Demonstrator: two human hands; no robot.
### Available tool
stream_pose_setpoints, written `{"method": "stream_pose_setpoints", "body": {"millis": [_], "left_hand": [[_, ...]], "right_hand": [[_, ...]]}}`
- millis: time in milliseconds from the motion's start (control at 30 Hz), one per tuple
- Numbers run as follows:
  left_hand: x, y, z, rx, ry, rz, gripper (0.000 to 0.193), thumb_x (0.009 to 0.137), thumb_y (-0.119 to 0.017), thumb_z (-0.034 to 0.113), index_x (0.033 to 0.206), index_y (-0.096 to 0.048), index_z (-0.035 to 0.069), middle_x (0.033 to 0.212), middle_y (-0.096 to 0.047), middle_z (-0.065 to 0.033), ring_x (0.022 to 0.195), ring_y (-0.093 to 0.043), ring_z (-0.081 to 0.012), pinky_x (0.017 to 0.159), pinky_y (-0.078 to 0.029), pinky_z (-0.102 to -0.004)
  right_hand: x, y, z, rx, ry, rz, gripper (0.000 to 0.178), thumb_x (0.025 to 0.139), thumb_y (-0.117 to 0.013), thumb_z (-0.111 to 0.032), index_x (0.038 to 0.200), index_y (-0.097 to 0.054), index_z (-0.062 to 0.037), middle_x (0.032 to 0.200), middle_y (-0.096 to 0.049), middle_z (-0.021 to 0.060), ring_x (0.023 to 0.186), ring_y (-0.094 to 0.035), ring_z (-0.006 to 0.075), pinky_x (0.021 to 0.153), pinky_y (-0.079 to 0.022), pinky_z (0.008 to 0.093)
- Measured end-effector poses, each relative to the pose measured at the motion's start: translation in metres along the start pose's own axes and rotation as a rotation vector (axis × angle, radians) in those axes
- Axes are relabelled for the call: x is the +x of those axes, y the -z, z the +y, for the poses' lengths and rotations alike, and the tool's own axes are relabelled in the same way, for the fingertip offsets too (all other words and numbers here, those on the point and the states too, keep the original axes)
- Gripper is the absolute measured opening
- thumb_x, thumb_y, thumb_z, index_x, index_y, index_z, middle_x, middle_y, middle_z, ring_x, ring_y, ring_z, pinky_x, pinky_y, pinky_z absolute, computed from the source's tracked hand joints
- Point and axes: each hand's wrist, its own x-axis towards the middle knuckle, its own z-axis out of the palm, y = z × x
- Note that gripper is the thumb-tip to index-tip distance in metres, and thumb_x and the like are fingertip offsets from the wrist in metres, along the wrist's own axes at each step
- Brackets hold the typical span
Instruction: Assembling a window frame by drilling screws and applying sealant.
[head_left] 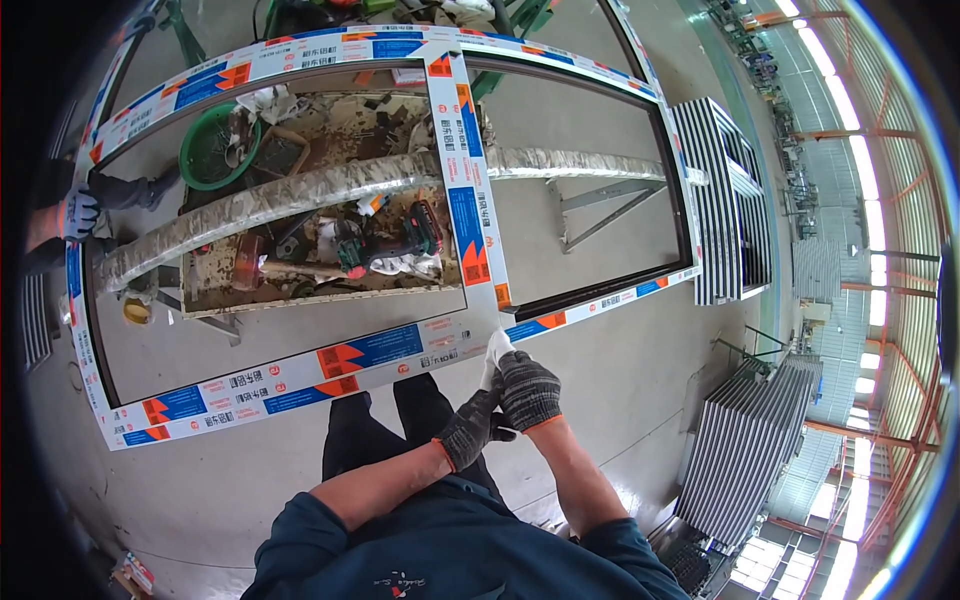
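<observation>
Across the workshop floor, both gloved hands, left hand [470, 425] and right hand [527, 390], pinch a white film strip [495, 350] on the window frame [300, 375], seemingly peeling, needing a steady pull next.

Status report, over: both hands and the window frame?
Left hand and right hand, gloved, together on a white tube. Tip at window frame near rail. Co-worker's gloved hand on far left corner.

1. Window frame [330, 365]: white protective film with blue and orange patches.
2. Left hand [470, 428] and right hand [527, 388]: dark grey speckled gloves, orange cuffs.
3. Basin [212, 148]: green.
4. Stacked profiles [722, 200]: black-and-white stripes.
</observation>
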Motion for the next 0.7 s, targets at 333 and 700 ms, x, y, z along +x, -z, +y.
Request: {"method": "stream_pose_setpoints", "body": {"millis": [333, 700], "left_hand": [[0.006, -0.004, 0.01, 0.006, -0.055, -0.011, 0.037, 0.095, -0.05, 0.045, 0.116, -0.054, 0.014, 0.106, -0.06, -0.0008, 0.082, -0.063, -0.0159, 0.068, -0.053, -0.032], [-0.002, -0.008, 0.005, 0.003, 0.029, -0.032, 0.04, 0.096, -0.046, 0.045, 0.122, -0.053, 0.015, 0.118, -0.061, -0.0009, 0.095, -0.063, -0.0163, 0.074, -0.054, -0.0377]], "right_hand": [[0.006, -0.014, 0.013, 0.262, 0.078, 0.289, 0.038, 0.092, -0.048, -0.024, 0.126, -0.051, -0.0092, 0.11, -0.062, 0.019, 0.098, -0.061, 0.0365, 0.082, -0.049, 0.0447], [-0.005, -0.003, 0.001, -0.069, 0.002, 0.161, 0.029, 0.085, -0.053, -0.018, 0.113, -0.057, -0.01, 0.096, -0.064, 0.0172, 0.085, -0.065, 0.0348, 0.071, -0.052, 0.0474]]}}
